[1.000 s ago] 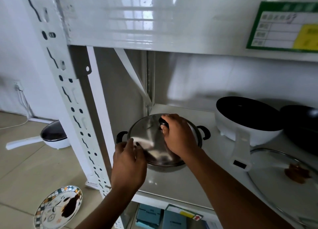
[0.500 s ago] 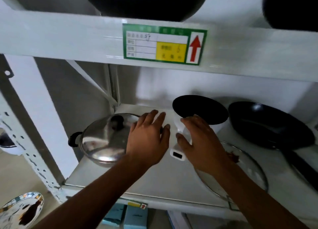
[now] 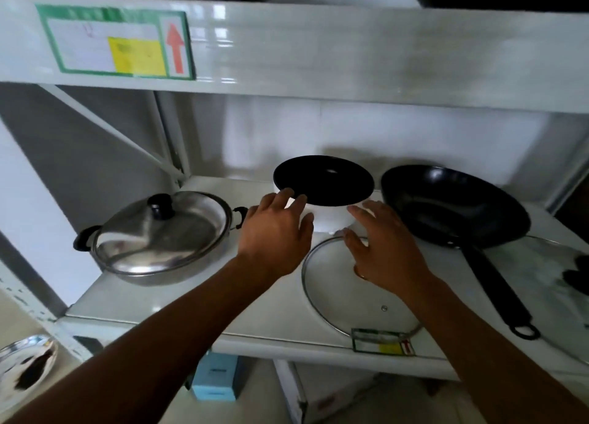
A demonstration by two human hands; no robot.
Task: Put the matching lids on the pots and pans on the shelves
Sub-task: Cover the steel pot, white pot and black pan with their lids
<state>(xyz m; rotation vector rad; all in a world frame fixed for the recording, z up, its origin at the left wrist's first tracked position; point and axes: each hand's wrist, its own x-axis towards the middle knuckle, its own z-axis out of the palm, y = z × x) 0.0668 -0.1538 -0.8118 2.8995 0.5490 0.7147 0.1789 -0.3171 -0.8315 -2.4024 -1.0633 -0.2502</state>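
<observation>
1. The white shelf (image 3: 178,299) carries three cooking vessels in a row, from left to right: a stainless steel pot (image 3: 149,273), a white pan (image 3: 331,219) with a black interior, and a black wok (image 3: 452,206).
2. The steel pot already wears its steel lid (image 3: 165,232). The lid sits level on the rim, and its black knob (image 3: 161,205) points up.
3. The white pan stands at the back middle of the shelf with its mouth open to the top and no lid on it.
4. The glass lid (image 3: 331,283) lies flat on the shelf just in front of the white pan. Its metal rim reaches the front edge of the shelf, beside a small green label (image 3: 382,344).
5. The left hand (image 3: 277,232) is spread, its fingertips (image 3: 283,194) at the left side of the white pan's rim. Whether they press on it cannot be told.
6. The right hand (image 3: 385,248) is spread too. It hovers over the back of the glass lid, its fingers reaching to the right side of the white pan, and it pinches nothing.
7. The wok tilts toward the front. Its long black handle (image 3: 497,286) runs forward and to the right, ending in a loop near the shelf edge.
8. A second glass lid (image 3: 554,264) lies at the far right, partly cut off by the frame.
9. The beam above bears a green-framed label (image 3: 114,42) with a red arrow pointing up.
</observation>
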